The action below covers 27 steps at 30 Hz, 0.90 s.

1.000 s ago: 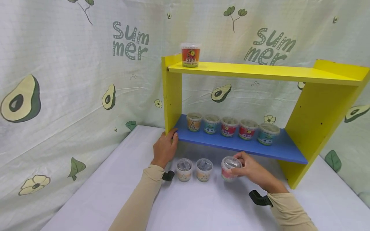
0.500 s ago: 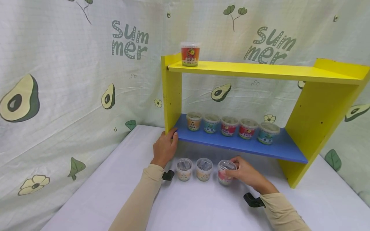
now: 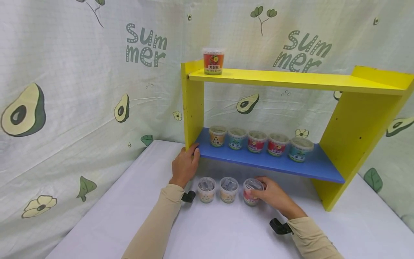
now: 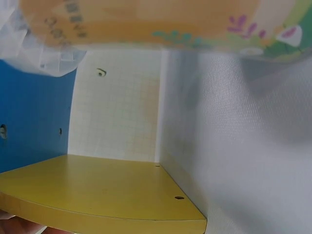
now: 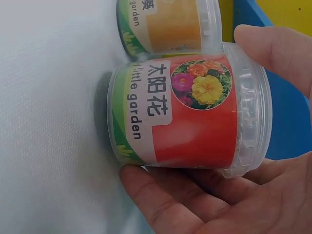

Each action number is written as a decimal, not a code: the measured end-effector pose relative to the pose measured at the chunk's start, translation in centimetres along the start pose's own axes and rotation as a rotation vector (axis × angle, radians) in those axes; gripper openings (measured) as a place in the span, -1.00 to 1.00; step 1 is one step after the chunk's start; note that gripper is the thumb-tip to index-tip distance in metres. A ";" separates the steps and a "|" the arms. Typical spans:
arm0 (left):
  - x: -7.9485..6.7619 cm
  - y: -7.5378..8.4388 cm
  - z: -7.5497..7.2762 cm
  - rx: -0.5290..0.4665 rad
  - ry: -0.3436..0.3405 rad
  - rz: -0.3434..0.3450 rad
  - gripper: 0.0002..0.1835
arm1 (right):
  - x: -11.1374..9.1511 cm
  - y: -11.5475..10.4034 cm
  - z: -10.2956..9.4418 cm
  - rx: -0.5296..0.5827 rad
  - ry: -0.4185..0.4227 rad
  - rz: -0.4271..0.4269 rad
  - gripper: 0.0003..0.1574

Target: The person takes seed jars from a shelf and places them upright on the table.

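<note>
My right hand [image 3: 275,198] holds a clear plastic cup with a red flower label [image 5: 195,131] and a lid, low over the white table. Its thumb lies on one side and the fingers on the other. To the left, two lidded cups stand in a row: an orange-labelled cup [image 3: 228,196] and another orange-labelled cup [image 3: 206,196]. My left hand [image 3: 185,166] grips the lower left side of a yellow and blue shelf [image 3: 233,154], thumb at the blue board's corner. In the left wrist view only bits of its fingers [image 4: 19,225] show below the yellow panel.
Several labelled cups stand along the blue board, among them a teal cup [image 3: 300,153] at the right end. An orange-red cup [image 3: 213,63] sits on the yellow top board [image 3: 275,77], far left. A printed curtain [image 3: 81,90] hangs behind the white table [image 3: 207,233].
My right hand has moved left and slightly towards me with the red-labelled cup, closer to the two orange-labelled cups. My left hand has stayed on the shelf.
</note>
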State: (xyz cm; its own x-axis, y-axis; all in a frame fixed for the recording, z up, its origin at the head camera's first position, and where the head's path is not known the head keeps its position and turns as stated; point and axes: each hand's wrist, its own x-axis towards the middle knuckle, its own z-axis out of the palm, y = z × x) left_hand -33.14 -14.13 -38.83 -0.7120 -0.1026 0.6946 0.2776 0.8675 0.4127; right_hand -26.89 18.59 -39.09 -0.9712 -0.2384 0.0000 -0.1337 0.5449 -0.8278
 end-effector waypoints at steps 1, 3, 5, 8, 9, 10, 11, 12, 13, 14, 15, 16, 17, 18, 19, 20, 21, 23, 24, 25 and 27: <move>-0.1 0.0 0.1 -0.001 0.000 0.000 -0.53 | -0.1 0.1 0.1 0.000 -0.002 0.007 -0.01; -0.2 0.0 0.2 -0.003 -0.003 0.002 -0.53 | -0.3 0.1 0.2 0.002 -0.012 0.018 0.00; -0.4 0.0 0.4 -0.001 -0.014 0.005 -0.53 | -0.5 0.2 0.3 -0.001 -0.016 0.030 0.01; -0.5 0.1 0.4 -0.002 -0.028 0.007 -0.52 | -0.7 0.2 0.3 0.002 -0.025 0.035 0.00; -0.4 0.2 0.4 -0.005 -0.027 0.007 -0.52 | -0.7 0.2 0.3 -0.001 -0.024 0.030 -0.01; -0.3 0.3 0.3 -0.005 -0.030 0.004 -0.51 | -0.6 0.2 0.2 0.001 -0.019 0.027 -0.02; -0.3 0.3 0.1 -0.008 -0.029 0.000 -0.51 | -0.6 0.1 0.2 0.004 -0.016 0.023 -0.04; -0.2 0.4 -0.1 -0.011 -0.027 -0.003 -0.51 | -0.5 0.1 0.2 0.005 -0.013 0.017 -0.05; -0.1 0.4 -0.2 -0.010 -0.027 -0.008 -0.51 | -0.4 0.0 0.2 0.004 -0.012 0.010 -0.06; 0.0 0.4 -0.3 -0.009 -0.028 -0.012 -0.51 | -0.3 -0.1 0.2 -0.001 -0.009 0.004 -0.06; 0.0 0.4 -0.4 -0.008 -0.032 -0.015 -0.51 | -0.3 -0.1 0.3 -0.006 -0.007 -0.002 -0.06; 0.1 0.4 -0.4 -0.009 -0.036 -0.017 -0.51 | -0.2 -0.2 0.3 -0.004 -0.004 0.001 -0.06; 0.1 0.4 -0.4 -0.009 -0.040 -0.022 -0.51 | -0.2 -0.2 0.3 -0.007 -0.005 0.001 -0.06; 0.0 0.4 -0.5 -0.008 -0.045 -0.024 -0.50 | -0.2 -0.1 0.4 -0.008 -0.007 0.001 -0.06; 0.0 0.3 -0.5 -0.005 -0.048 -0.026 -0.50 | -0.2 -0.1 0.4 -0.009 -0.006 0.005 -0.05; 0.0 0.3 -0.5 -0.005 -0.049 -0.027 -0.50 | -0.2 0.0 0.5 -0.009 -0.007 0.010 -0.04; -0.1 0.3 -0.4 -0.004 -0.047 -0.028 -0.50 | -0.2 0.0 0.6 -0.006 -0.009 0.012 -0.03; -0.1 0.3 -0.5 -0.005 -0.038 -0.025 -0.51 | -0.2 0.0 0.6 -0.007 -0.010 0.014 -0.01; -0.1 0.2 -0.5 -0.005 -0.033 -0.021 -0.50 | -0.1 0.0 0.7 -0.011 -0.010 0.014 0.01; 0.0 0.2 -0.5 -0.006 -0.030 -0.019 -0.50 | -0.1 -0.1 0.7 -0.013 -0.008 0.018 0.02; 0.0 0.1 -0.3 -0.006 -0.031 -0.014 -0.50 | -0.2 -0.1 0.7 -0.016 -0.009 0.017 0.03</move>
State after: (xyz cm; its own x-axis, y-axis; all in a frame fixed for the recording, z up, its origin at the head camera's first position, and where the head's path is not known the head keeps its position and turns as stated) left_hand -32.90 -14.20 -38.56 -0.7355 -0.0994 0.6702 0.2712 0.8633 0.4257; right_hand -26.59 18.02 -39.35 -0.9716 -0.2357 -0.0193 -0.1200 0.5618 -0.8185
